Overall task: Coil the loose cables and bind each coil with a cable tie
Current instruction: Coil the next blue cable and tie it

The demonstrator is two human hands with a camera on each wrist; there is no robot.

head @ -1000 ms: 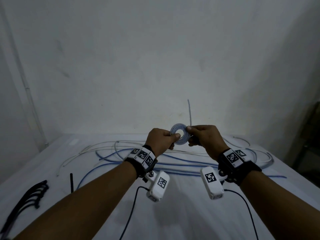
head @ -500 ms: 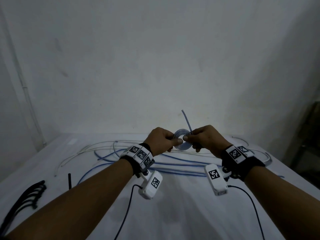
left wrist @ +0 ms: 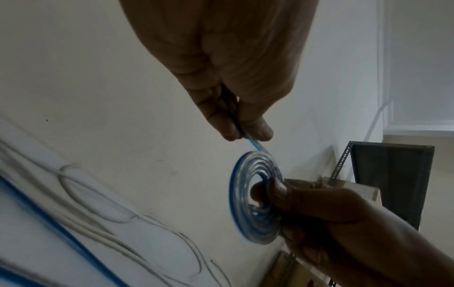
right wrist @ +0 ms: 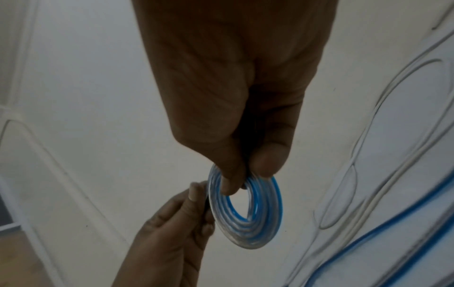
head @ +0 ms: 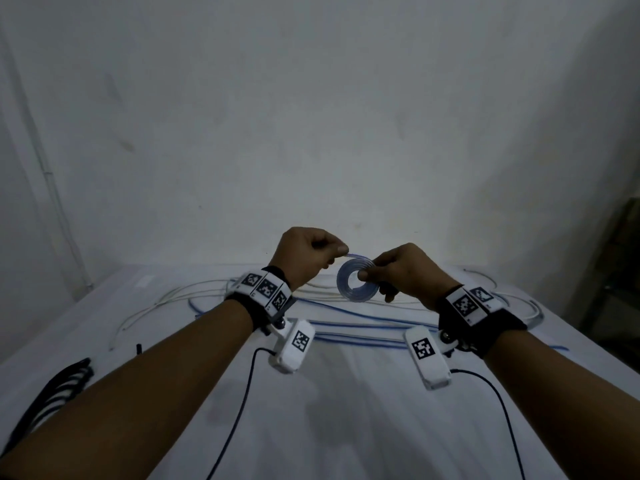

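While the right hand [head: 401, 275] pinches the flat blue coil [head: 356, 284] through its centre above the desk's [head: 329, 410] far middle, the left hand [head: 308, 258] pinches the cable's free end [left wrist: 255, 144] at the rim. That springy winding looks likely to unspool if either pinch loosens before a tie goes round it. One coil is made. Loose cables [head: 346, 323], blue and white, too tangled to count, lie along the far edge; a bundle of black cable ties [head: 52, 393] lies at the left edge.
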